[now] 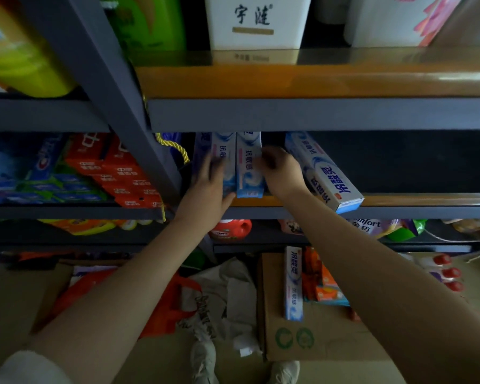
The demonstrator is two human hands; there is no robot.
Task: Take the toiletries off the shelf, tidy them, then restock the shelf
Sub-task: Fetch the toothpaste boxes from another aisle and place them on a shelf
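both arms are reaching into the middle shelf (399, 200), right of the grey upright post (114, 106). the left hand (209, 187) is lying with fingers straight along the side of the upright toothpaste boxes (248, 164), pressing rather than gripping. the right hand (281, 170) is sitting on the other side of the same pair, fingers curled at the edge of the nearest box; whether it is pinching the box or only nudging it is blurred, so i cannot tell. a third box, the leaning toothpaste box (327, 176), is lying slanted just beside the right wrist, its end poking past the shelf lip. below, one more toothpaste box (293, 284) is resting across the cardboard carton (316, 336) on the floor, next to some orange packs (323, 284). red toothpaste packs (128, 173) are filling the neighbouring bay. judging by look, these boxes are handling light and stiff: thin card around a tube, long and narrow, so they are tipping easily when stood on end and sliding readily on the glossy shelf board. the print finish is probably slick, so a squeeze across the two broad faces near the middle seems the safest hold; end flaps would likely crush or pop open. pressing the pair together from both sides, as now, looks a fair way to square them. the leaning box is likely wanting a grip at its overhanging end.
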